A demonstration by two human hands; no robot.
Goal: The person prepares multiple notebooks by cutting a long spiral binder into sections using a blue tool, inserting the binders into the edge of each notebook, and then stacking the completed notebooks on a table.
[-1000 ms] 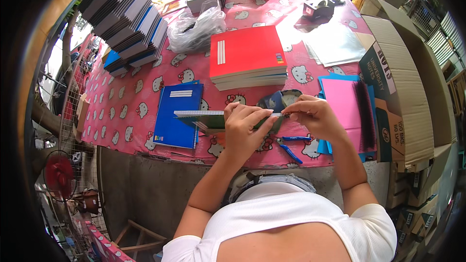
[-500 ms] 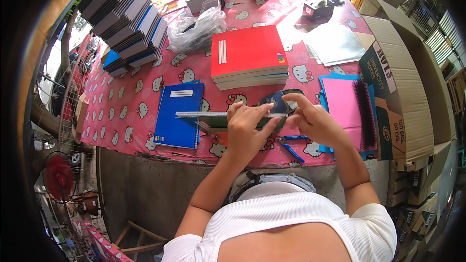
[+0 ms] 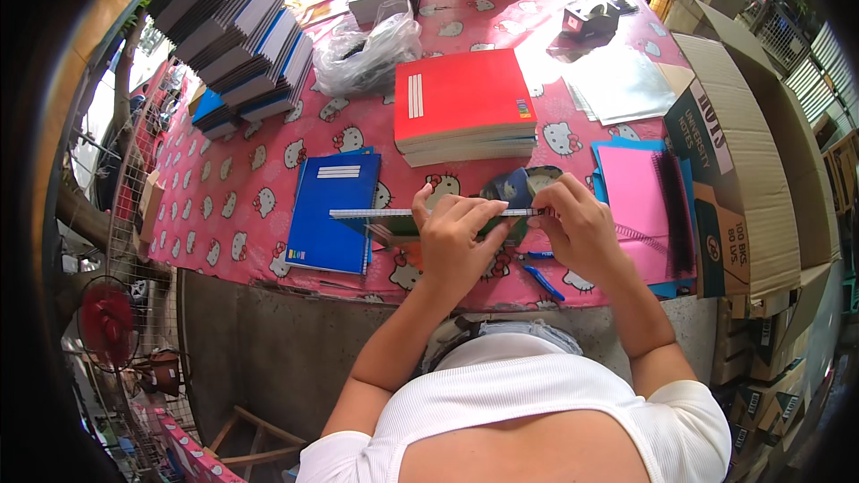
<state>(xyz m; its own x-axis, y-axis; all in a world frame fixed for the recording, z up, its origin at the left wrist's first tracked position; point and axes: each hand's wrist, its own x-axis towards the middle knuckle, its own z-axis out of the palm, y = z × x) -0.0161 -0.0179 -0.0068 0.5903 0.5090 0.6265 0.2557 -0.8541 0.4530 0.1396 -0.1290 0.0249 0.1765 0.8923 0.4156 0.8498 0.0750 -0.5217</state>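
A notebook [image 3: 385,212] is held on edge, its white page edges toward me, above the table. My left hand [image 3: 456,228] is closed on it, thumb on the near side and fingers over the top. My right hand [image 3: 573,224] is closed in a pinch at its right end. A thin dark spiral binding coil [image 3: 642,239] runs out from behind the right hand toward a bundle of black coils [image 3: 671,215] on a pink sheet [image 3: 628,183]. Blue-handled pliers [image 3: 542,282] lie below the right hand, partly hidden.
A red-covered notebook stack [image 3: 465,94] stands beyond my hands, a blue notebook [image 3: 331,215] to the left. Tall notebook piles [image 3: 237,45], a plastic bag [image 3: 367,54], clear sheets [image 3: 622,85] and a tape dispenser [image 3: 591,20] lie farther off. An open cardboard box [image 3: 725,179] borders the right.
My right hand's fingers have closed in at the notebook's right end. A stretch of coil now shows to the right of that hand. The orange item and hands at the far edge are gone.
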